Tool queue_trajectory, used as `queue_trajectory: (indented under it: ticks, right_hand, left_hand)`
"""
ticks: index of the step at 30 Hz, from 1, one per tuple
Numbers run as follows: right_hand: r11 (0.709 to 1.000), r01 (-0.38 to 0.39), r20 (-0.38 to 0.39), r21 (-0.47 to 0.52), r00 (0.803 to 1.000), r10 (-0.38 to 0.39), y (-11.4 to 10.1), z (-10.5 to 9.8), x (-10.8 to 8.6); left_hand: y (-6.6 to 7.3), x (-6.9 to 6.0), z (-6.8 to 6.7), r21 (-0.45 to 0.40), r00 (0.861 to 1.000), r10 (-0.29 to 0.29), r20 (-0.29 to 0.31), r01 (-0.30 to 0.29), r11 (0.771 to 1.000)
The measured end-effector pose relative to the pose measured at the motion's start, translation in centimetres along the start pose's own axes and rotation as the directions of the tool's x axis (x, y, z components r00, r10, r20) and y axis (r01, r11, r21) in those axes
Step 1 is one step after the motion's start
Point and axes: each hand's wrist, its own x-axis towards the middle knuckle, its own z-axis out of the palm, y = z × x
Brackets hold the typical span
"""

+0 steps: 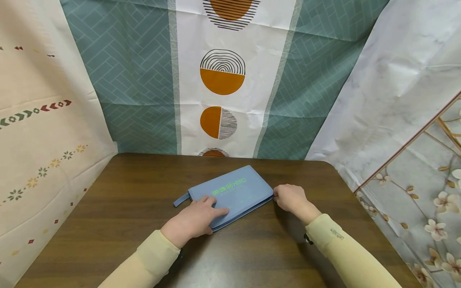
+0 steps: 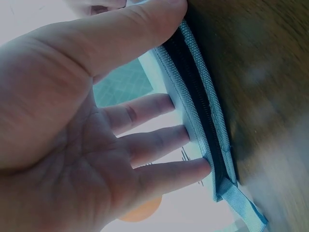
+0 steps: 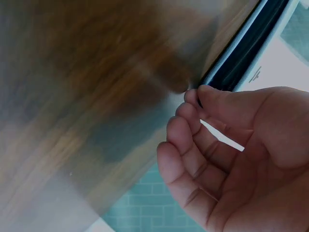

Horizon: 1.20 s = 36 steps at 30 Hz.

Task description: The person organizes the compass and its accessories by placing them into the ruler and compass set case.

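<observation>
A flat blue zippered case (image 1: 237, 192) with green lettering lies aslant on the table, a short strap (image 1: 181, 199) at its left end. My left hand (image 1: 192, 222) rests on its left part with fingers spread and fairly straight on the cover. In the left wrist view, the thumb (image 2: 140, 31) lies along the edge beside the dark zipper (image 2: 195, 92). At the right corner, my right hand (image 1: 291, 198) pinches the case's edge between thumb and curled fingers, where the zipper band (image 3: 253, 46) ends. Whether a zipper pull sits between those fingertips is hidden.
The brown wooden table (image 1: 144, 176) reaches back to a hanging curtain (image 1: 137, 80) with teal and white panels. Patterned cloth (image 1: 47, 132) hangs at the left, and a marbled, flowered sheet (image 1: 407, 120) at the right.
</observation>
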Motion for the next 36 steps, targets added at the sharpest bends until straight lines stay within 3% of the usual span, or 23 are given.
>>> queue_trajectory:
  ticks: [5, 12, 21, 27, 36]
  right_hand:
    - [1.0, 0.031, -0.004, 0.002, 1.0, -0.031, -1.3, -0.1, -0.9]
    - [0.996, 0.093, -0.035, 0.014, 0.995, -0.092, -3.3, 0.1, -2.0]
    - [0.973, 0.217, -0.02, 0.081, 0.976, -0.216, -6.3, 0.0, -2.8]
    - [0.947, 0.296, 0.0, 0.123, 0.955, -0.298, -7.0, 0.2, -2.8]
    - [0.954, 0.276, -0.034, 0.116, 0.961, -0.274, -6.4, 0.4, -2.3]
  left_hand:
    - [-0.1, -0.1, -0.1, 0.012, 1.0, -0.014, 0.012, 0.014, 1.0]
    - [-0.3, -0.1, 0.1, 0.097, 0.998, 0.058, -0.02, -0.056, 0.994]
    - [-0.1, 0.1, 0.3, 0.131, 0.996, 0.078, -0.034, -0.073, 0.989]
    - [0.0, 0.1, 0.3, 0.162, 0.997, 0.074, -0.031, -0.068, 0.984]
    - [1.0, 0.2, 0.8, 0.233, 0.984, 0.138, -0.116, -0.108, 0.967]
